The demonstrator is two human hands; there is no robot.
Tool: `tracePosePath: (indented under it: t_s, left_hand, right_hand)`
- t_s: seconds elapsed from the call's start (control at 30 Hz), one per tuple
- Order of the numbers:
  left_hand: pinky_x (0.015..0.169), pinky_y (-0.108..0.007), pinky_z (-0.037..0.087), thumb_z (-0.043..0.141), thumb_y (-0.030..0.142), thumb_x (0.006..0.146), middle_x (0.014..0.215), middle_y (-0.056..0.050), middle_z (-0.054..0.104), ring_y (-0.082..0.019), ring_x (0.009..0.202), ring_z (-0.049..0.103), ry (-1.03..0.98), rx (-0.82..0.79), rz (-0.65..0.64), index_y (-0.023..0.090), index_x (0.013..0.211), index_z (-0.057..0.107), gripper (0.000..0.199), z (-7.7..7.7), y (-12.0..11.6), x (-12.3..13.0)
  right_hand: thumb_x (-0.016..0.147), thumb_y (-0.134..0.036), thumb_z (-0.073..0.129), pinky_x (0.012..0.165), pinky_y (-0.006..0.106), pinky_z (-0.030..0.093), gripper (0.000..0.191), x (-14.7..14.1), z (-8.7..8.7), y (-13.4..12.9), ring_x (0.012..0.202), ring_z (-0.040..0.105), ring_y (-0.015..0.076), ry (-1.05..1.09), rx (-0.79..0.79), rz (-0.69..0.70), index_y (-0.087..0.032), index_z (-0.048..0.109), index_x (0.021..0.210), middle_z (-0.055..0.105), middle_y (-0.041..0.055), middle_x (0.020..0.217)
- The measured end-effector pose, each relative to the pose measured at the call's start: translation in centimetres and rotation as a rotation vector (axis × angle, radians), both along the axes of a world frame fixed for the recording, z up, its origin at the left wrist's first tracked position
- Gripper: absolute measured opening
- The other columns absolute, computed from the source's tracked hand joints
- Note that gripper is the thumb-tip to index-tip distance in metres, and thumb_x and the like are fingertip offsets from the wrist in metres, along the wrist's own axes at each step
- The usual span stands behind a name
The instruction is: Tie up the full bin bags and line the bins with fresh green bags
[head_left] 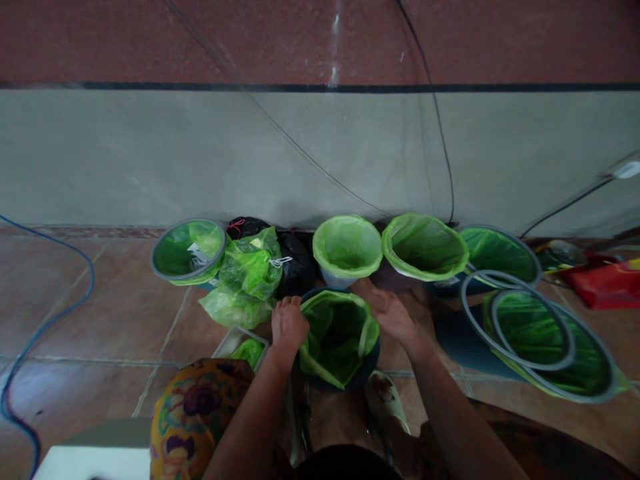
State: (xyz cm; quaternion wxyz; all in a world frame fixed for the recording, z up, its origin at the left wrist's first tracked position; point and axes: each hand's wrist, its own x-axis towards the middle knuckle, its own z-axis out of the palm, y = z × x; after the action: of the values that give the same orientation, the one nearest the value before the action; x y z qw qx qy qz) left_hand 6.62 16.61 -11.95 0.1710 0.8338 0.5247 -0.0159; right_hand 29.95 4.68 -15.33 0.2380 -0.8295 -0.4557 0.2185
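A dark trash can (371, 363) stands on the floor between my feet, lined with a green trash bag (313, 357). The bag's edge is folded outward and sits unevenly around the rim. My left hand (289, 323) is at the left side of the rim, its fingers curled over the bag's edge. On the right side, my right hand (395, 317) is beside the rim, close to the bag. Its fingers are smeared by motion, so their grip is unclear. The inside of the can is dark.
Behind stand a white lined bin (333, 277), another lined bin (425, 270) and a grey-rimmed bin (157, 267). Knotted green bags (253, 267) lie by black bags (295, 263). At right, loose grey rings (465, 303) rest on a tilted bin (465, 347). A blue hose (50, 317) crosses the tiles.
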Motion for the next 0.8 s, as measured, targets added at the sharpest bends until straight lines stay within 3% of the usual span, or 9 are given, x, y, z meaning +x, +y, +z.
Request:
tracePosePath:
  t_s: [0.07, 0.17, 0.27, 0.33, 0.5, 0.6, 0.7, 0.8]
  left_hand:
    - [0.101, -0.032, 0.04, 0.047, 0.008, 0.081, 0.117, -0.012, 0.064, -0.022, 0.112, 0.057, -0.101, 0.016, -0.085, 0.013, 0.121, 0.057, 0.042, -0.1, 0.4, 1.4]
    - [0.102, -0.032, 0.039, 0.046, 0.015, 0.086, 0.119, -0.012, 0.063, -0.021, 0.113, 0.056, -0.116, -0.038, -0.141, 0.012, 0.123, 0.054, 0.039, -0.8, 1.2, 3.4]
    - [0.099, -0.034, 0.041, 0.047, 0.019, 0.087, 0.114, -0.013, 0.063, -0.023, 0.11, 0.056, -0.029, -0.045, -0.19, 0.011, 0.115, 0.057, 0.031, -1.7, 1.9, 4.7]
    - [0.095, -0.034, 0.042, 0.049, 0.018, 0.086, 0.11, -0.014, 0.063, -0.024, 0.108, 0.057, 0.023, -0.032, -0.193, 0.012, 0.111, 0.059, 0.027, -2.2, 2.1, 4.9]
    - [0.095, -0.035, 0.043, 0.053, 0.023, 0.085, 0.11, -0.012, 0.063, -0.023, 0.107, 0.057, -0.029, 0.014, -0.211, 0.014, 0.112, 0.059, 0.029, -2.9, 2.5, 4.8]
    - [0.096, -0.031, 0.042, 0.054, 0.025, 0.085, 0.112, -0.008, 0.065, -0.02, 0.106, 0.058, -0.146, -0.024, -0.238, 0.018, 0.114, 0.06, 0.031, -3.2, 2.9, 4.9]
    - [0.086, -0.025, 0.044, 0.05, 0.026, 0.087, 0.101, -0.004, 0.069, -0.016, 0.094, 0.061, -0.222, -0.167, -0.24, 0.021, 0.103, 0.067, 0.024, -3.2, 3.6, 4.7]
    - [0.071, -0.022, 0.043, 0.048, 0.032, 0.088, 0.081, -0.001, 0.068, -0.014, 0.077, 0.06, -0.25, -0.305, -0.283, 0.019, 0.087, 0.071, 0.026, -2.9, 4.5, 4.2]
  right_hand:
    - [0.082, -0.028, 0.056, 0.092, 0.034, 0.047, 0.039, -0.9, 0.9, 1.3, 0.104, 0.064, 0.0222, -0.009, 0.033, 0.069, -0.019, 0.063, 0.119, 0.069, 0.009, 0.115]
    - [0.083, -0.041, 0.058, 0.096, 0.038, 0.043, 0.037, -2.3, 1.6, 3.3, 0.106, 0.061, 0.0244, -0.147, -0.054, 0.129, -0.021, 0.067, 0.113, 0.07, 0.0091, 0.109]
    - [0.081, -0.038, 0.061, 0.095, 0.039, 0.04, 0.032, -3.1, 0.9, 4.4, 0.106, 0.06, 0.0263, -0.3, -0.175, 0.087, -0.021, 0.069, 0.107, 0.07, 0.0115, 0.106]
    - [0.085, -0.029, 0.055, 0.089, 0.036, 0.042, 0.025, -3.2, -0.1, 4.5, 0.099, 0.063, 0.0248, -0.293, -0.179, 0.053, -0.02, 0.071, 0.101, 0.071, 0.0121, 0.102]
    - [0.087, -0.04, 0.047, 0.07, 0.028, 0.046, 0.033, -2.3, -1.7, 3.6, 0.075, 0.065, 0.0197, 0.176, 0.024, -0.025, -0.019, 0.073, 0.091, 0.073, 0.0058, 0.083]
    - [0.083, -0.044, 0.049, 0.068, 0.027, 0.046, 0.036, -1.7, -1.8, 3.2, 0.072, 0.063, 0.018, 0.464, 0.117, 0.041, -0.017, 0.072, 0.087, 0.072, 0.0034, 0.08]
    - [0.08, -0.044, 0.049, 0.063, 0.026, 0.045, 0.035, -1.0, -1.8, 3.0, 0.066, 0.059, 0.016, 0.553, 0.086, 0.085, -0.016, 0.07, 0.083, 0.069, 0.0024, 0.074]
    - [0.079, -0.039, 0.046, 0.062, 0.025, 0.045, 0.031, -0.4, -2.0, 3.1, 0.065, 0.058, 0.0152, 0.475, 0.052, 0.007, -0.016, 0.068, 0.079, 0.067, 0.0022, 0.071]
